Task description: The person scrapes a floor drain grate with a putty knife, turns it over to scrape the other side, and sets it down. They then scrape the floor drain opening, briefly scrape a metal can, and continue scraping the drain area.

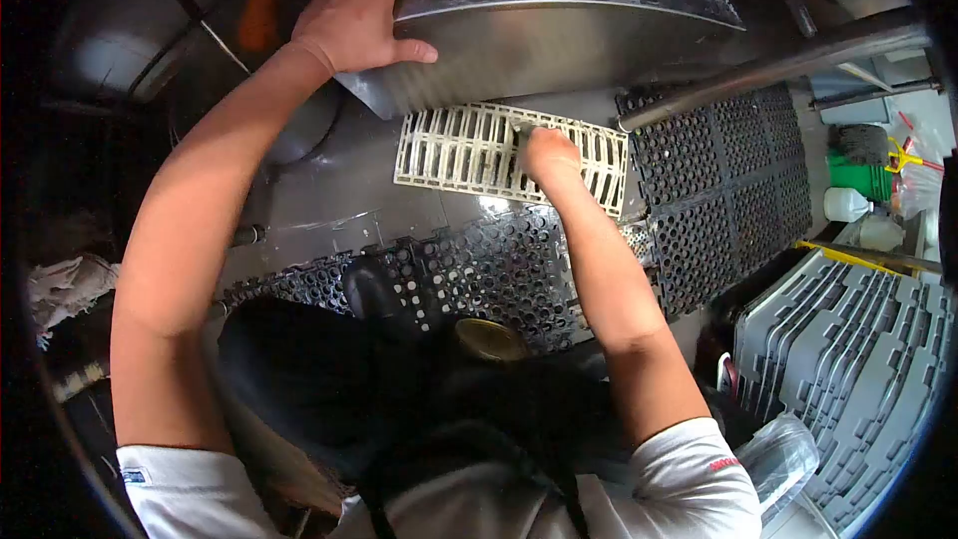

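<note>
My left hand (361,12) is spread, thumb out, against the upper left edge of a stainless steel panel (519,45). Below the panel, on the wet grey floor, lies a cream-coloured slotted grate (464,148). My right hand (552,154) is closed in a fist over the right half of that grate. A small greyish bit shows beside the fist, too blurred to name, and the fingers are mostly hidden by the back of the hand.
Black perforated rubber mats (714,175) cover the floor to the right and near my feet. A metal pipe (768,70) slants across the upper right. Stacked grey plastic crates (848,339), a white jug (846,205) and a green container (858,178) stand at the right.
</note>
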### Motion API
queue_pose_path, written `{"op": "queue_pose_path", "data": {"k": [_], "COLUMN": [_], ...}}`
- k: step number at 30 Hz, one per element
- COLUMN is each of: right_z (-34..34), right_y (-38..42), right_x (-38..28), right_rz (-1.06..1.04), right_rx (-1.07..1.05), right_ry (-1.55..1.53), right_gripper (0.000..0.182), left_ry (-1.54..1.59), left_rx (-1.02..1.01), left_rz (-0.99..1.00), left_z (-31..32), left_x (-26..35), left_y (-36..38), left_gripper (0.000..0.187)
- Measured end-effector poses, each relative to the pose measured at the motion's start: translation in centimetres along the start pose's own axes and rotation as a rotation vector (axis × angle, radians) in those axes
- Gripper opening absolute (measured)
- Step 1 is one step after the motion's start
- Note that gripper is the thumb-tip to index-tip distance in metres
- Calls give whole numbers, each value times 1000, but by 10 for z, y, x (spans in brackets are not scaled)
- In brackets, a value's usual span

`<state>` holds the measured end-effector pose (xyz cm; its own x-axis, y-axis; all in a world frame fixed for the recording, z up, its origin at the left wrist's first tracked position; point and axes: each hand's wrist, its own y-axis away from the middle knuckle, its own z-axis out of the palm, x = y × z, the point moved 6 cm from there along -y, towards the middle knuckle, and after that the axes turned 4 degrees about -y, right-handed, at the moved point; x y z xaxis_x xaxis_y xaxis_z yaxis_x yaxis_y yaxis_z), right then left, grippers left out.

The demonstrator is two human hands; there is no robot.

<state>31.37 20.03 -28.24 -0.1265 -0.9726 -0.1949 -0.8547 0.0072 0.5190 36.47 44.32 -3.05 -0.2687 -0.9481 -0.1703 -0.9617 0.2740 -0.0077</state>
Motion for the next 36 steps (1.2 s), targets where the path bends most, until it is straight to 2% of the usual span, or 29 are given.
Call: {"op": "queue_pose_path", "data": {"k": [4,9,11,13,15,16,17,19,21,25,29,30,34,36], "right_z": [-4,13,19,24,20,12,-3,-30,-48,-36,-46,-44,-36,-44], "right_y": [41,14,30,43,39,25,17,11,24,17,26,36,23,15], "right_x": [-1,12,24,43,56,61,66,71,76,89,86,88,105,114], "right_rz": [8,47,11,95,109,52,102,127,46,129,74,94,204,177], "right_rx": [22,168,206,219,206,164,124,16,-153,-65,-122,-126,-33,-64], "right_ry": [28,52,65,128,106,148,73,104,206,147,126,204,64,71], "right_gripper": [28,22,22,24,25,25,25,28,32,34,36,37,35,35], "left_ry": [53,30,27,23,59,68,51,26,39,6,31,37,33,10], "left_rx": [-32,-32,-53,-55,-9,32,31,4,-2,33,-18,-26,5,3], "left_rz": [-17,-33,-36,-47,-25,-11,-16,-30,-23,-46,-52,-56,-18,-41], "left_z": [-4,-2,4,4,10,5,2,8,7,-1,8,5,3,1], "left_x": [6,1,3,3,3,2,0,-1,0,6,3,4,4,2], "left_y": [3,-1,2,0,4,2,-1,1,-1,4,3,1,-1,-2], "left_gripper": [139,140,140,141,141,141,141,141,141,140,141,142,143,142]}}
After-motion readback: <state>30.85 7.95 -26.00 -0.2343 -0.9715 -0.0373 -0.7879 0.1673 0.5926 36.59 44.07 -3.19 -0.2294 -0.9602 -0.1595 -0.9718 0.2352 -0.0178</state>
